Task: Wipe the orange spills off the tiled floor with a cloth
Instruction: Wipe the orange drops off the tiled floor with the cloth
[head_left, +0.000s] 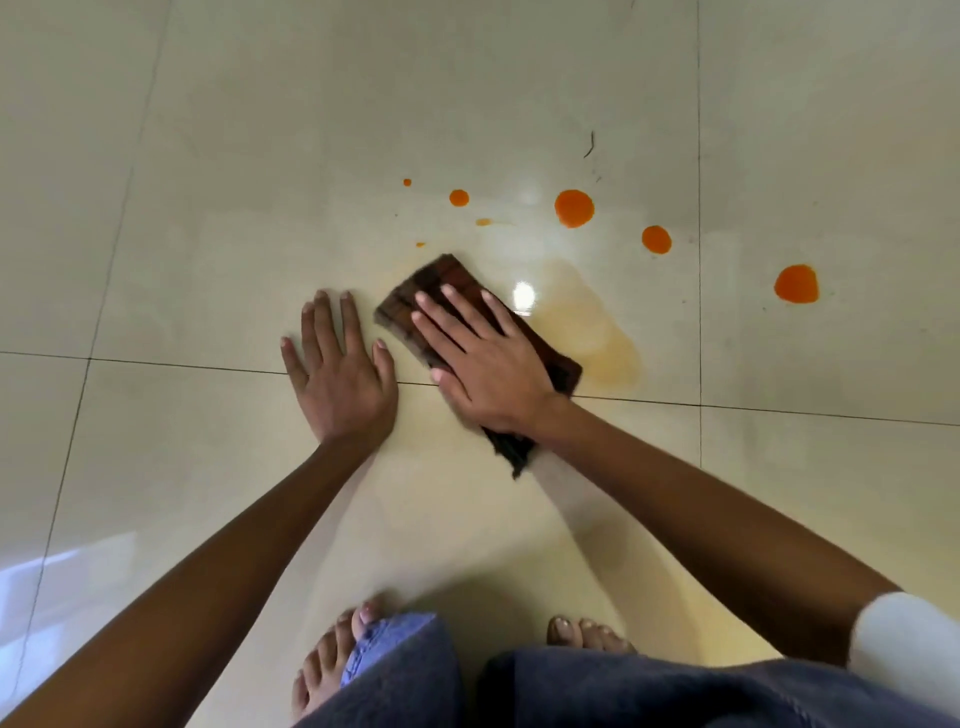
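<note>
The left hand (337, 369) lies flat on the tiled floor (208, 208), fingers spread, holding nothing; it seems to prop the person up. Just beside it the dark folded cloth (441, 280) lies on the floor under the right hand (483, 358), whose straight, slightly spread fingers press it down. To the right of the cloth, a pale orange smear (592, 322) marks where liquid has been thinned but not lifted.

I judge the wiping to be partly done. Beyond the cloth sit small orange spots (459, 198), then a large drop (574, 208), a middling drop (656, 239), and a far drop (796, 283) well apart to the right. The next move likely calls for passing over the smear, then reaching outward to each drop.

Nothing blocks the way. A thin dark mark (589, 145) lies farther off, and bare feet (332, 654) stand near the bottom edge.
</note>
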